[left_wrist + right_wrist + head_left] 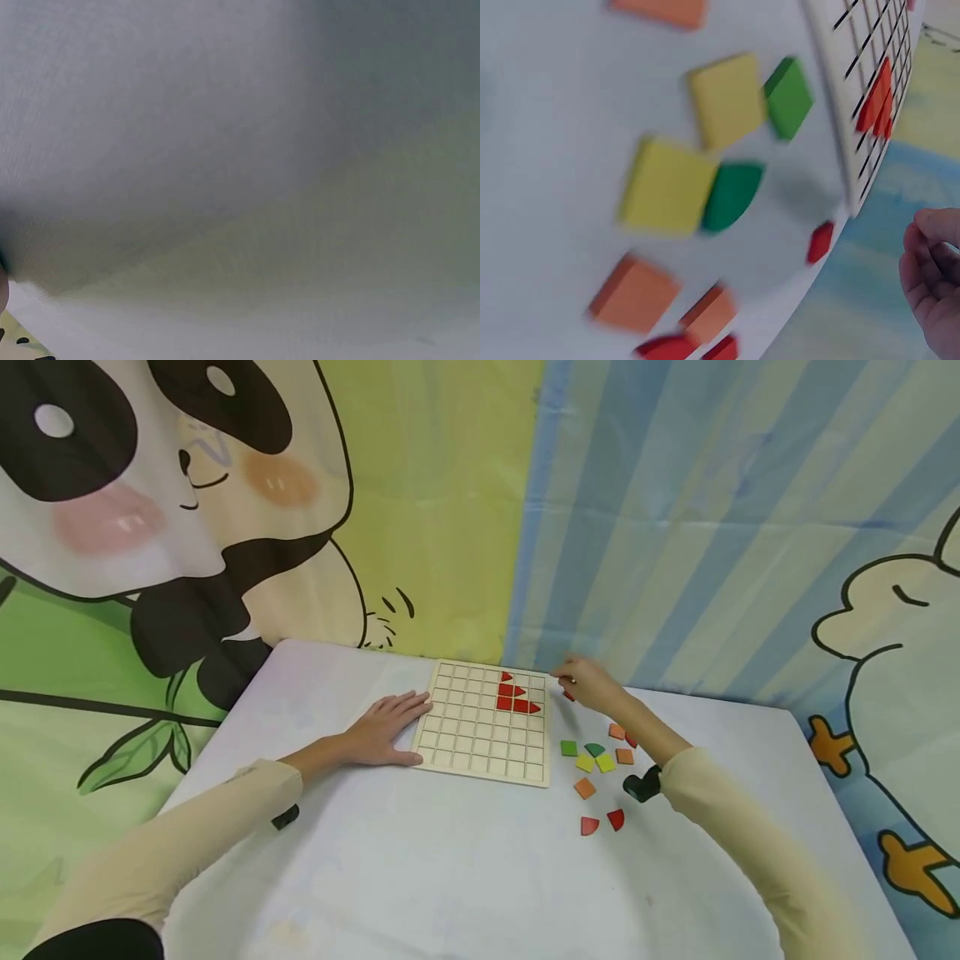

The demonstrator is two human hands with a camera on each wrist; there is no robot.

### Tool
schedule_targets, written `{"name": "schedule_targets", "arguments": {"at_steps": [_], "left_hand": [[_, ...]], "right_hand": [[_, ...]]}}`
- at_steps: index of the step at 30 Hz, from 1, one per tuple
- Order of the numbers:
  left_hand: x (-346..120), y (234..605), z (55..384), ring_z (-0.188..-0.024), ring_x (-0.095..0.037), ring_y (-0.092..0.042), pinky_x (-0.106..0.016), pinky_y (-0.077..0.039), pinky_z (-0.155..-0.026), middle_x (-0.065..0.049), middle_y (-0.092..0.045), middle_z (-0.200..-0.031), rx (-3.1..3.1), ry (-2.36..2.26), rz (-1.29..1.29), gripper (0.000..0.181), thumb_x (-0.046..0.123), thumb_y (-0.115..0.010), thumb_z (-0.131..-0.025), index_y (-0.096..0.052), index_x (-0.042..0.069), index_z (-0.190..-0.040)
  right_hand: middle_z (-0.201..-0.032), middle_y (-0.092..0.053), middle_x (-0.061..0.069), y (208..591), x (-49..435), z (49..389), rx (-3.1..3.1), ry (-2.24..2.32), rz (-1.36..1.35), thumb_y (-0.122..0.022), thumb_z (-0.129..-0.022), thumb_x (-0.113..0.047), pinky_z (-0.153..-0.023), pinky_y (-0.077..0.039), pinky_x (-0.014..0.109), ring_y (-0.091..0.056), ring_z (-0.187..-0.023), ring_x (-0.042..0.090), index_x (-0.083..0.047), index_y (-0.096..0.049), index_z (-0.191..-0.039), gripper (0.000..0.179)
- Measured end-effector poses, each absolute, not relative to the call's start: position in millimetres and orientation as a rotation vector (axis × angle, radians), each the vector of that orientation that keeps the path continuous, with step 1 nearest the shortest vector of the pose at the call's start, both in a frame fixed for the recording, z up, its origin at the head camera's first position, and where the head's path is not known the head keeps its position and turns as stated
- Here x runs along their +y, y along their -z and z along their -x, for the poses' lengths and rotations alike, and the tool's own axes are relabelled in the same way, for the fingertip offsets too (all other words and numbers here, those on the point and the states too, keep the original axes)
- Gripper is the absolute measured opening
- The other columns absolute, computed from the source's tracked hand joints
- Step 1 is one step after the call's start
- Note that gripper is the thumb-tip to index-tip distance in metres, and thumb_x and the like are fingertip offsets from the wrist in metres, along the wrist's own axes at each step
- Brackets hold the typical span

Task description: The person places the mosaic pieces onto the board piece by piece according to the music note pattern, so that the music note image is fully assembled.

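Note:
A pale wooden grid board point(457, 727) lies on the white table. My left hand point(386, 729) rests flat at its left side, fingers spread and touching the edge. Red pieces point(513, 704) sit in cells at the board's upper right, squares with pointed pieces at their right ends. My right hand point(588, 683) hovers by the board's far right corner, thumb and index finger drawn together and the other fingers curled. I cannot tell whether a small piece is between its fingertips. A red piece point(820, 241) lies on the table just below this hand.
Right of the board lie a green square point(569, 748), a green rounded piece point(594, 749), yellow squares point(605, 763) and orange squares point(585, 788). Nearer me are two red rounded pieces point(589, 826). Printed cloth point(615, 527) hangs right behind the table's far edge.

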State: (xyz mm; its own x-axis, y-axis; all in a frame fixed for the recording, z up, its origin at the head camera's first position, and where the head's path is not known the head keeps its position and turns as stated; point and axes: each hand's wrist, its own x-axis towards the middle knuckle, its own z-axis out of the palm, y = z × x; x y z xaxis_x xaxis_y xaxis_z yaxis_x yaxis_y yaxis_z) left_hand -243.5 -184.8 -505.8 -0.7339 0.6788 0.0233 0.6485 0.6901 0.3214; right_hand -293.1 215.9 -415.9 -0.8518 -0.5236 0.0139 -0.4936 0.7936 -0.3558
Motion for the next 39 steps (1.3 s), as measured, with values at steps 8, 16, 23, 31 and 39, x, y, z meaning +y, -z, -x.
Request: {"name": "schedule_targets", "arguments": {"at_steps": [8, 16, 23, 31, 39], "left_hand": [[-190, 513, 246, -0.152, -0.032, -0.012, -0.057, -0.013, -0.119, -0.004, -0.014, -0.165, 2.803, -0.469, -1.087, 0.098, 0.067, -0.060, -0.082, -0.019, 0.018, -0.156], [-193, 516, 247, -0.152, -0.030, -0.010, -0.056, -0.013, -0.119, -0.001, -0.012, -0.165, 2.805, -0.475, -1.076, 0.098, 0.070, -0.058, -0.082, -0.017, 0.021, -0.157], [-192, 514, 245, -0.151, -0.032, -0.013, -0.058, -0.014, -0.118, -0.004, -0.015, -0.164, 2.806, -0.498, -1.081, 0.098, 0.067, -0.061, -0.082, -0.020, 0.019, -0.156], [-189, 513, 244, -0.152, -0.032, -0.012, -0.058, -0.014, -0.118, -0.003, -0.014, -0.165, 2.800, -0.477, -1.070, 0.098, 0.067, -0.060, -0.082, -0.019, 0.020, -0.156], [-186, 512, 246, -0.152, -0.030, -0.011, -0.056, -0.013, -0.119, -0.002, -0.013, -0.165, 2.793, -0.464, -1.075, 0.098, 0.068, -0.060, -0.082, -0.018, 0.020, -0.157]], "right_hand": [[-0.107, -0.063, 0.022, 423, 278, 280, 2.899, 0.484, 0.577, -0.060, -0.093, -0.005, -0.082, -0.056, 0.043, -0.062, -0.096, 0.033, 0.007, -0.066, -0.116, 0.026], [-0.104, -0.064, 0.023, 430, 329, 269, 2.918, 0.476, 0.443, -0.061, -0.093, -0.005, -0.075, -0.058, 0.040, -0.062, -0.095, 0.035, 0.009, -0.064, -0.117, 0.028], [-0.099, -0.066, 0.024, 433, 355, 262, 2.916, 0.471, 0.475, -0.063, -0.090, -0.004, -0.078, -0.056, 0.045, -0.063, -0.090, 0.036, 0.012, -0.066, -0.111, 0.026], [-0.106, -0.067, 0.021, 454, 365, 259, 2.819, 0.466, 0.165, -0.070, -0.089, -0.024, -0.081, -0.057, 0.040, -0.059, -0.092, 0.029, 0.007, -0.065, -0.117, 0.042], [-0.098, -0.068, 0.020, 458, 358, 258, 2.871, 0.416, 0.147, -0.069, -0.089, -0.020, -0.081, -0.057, 0.040, -0.059, -0.083, 0.026, 0.008, -0.067, -0.110, 0.035]]}}
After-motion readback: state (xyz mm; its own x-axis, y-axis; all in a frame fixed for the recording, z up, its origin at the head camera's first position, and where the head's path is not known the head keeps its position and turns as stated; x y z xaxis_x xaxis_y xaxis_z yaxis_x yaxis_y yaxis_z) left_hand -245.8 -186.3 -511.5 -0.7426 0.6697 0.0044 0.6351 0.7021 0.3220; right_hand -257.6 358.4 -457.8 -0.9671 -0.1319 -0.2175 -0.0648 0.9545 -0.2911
